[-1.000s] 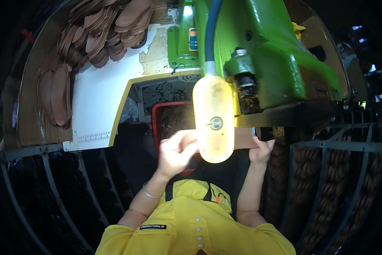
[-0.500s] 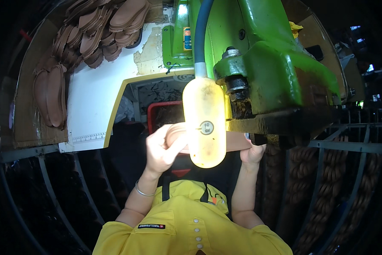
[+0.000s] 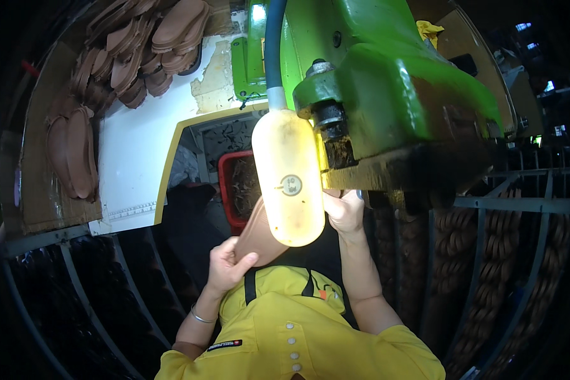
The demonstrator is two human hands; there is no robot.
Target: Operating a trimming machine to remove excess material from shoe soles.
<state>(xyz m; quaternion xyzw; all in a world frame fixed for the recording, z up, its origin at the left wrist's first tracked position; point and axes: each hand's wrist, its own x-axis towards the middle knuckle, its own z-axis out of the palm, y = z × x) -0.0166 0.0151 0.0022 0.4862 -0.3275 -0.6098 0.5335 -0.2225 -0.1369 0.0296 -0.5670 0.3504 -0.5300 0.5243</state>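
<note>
A brown shoe sole (image 3: pixel 257 239) slants across in front of my body, its near end low on the left. My left hand (image 3: pixel 228 265) is closed on that near end, thumb on top. Under the edge of the green machine (image 3: pixel 418 95), my right hand (image 3: pixel 345 213) grips the far end, fingers bent round it. A glowing oval lamp (image 3: pixel 289 190) on a blue-grey flexible neck hides the middle of the sole. Where the sole meets the machine's working part cannot be seen behind the lamp.
Brown soles (image 3: pixel 133 50) lie heaped at the far left on the white worktop (image 3: pixel 129 152), others in a cardboard box (image 3: pixel 34 190). A red bin (image 3: pixel 226 190) with scraps stands below the worktop's cutout. Racks (image 3: pixel 513 202) of soles line the right side.
The sole has turned from nearly level to slanting, its left end drawn down toward my body. My left hand moved down with it; my right hand shifted left. The view has shifted slightly.
</note>
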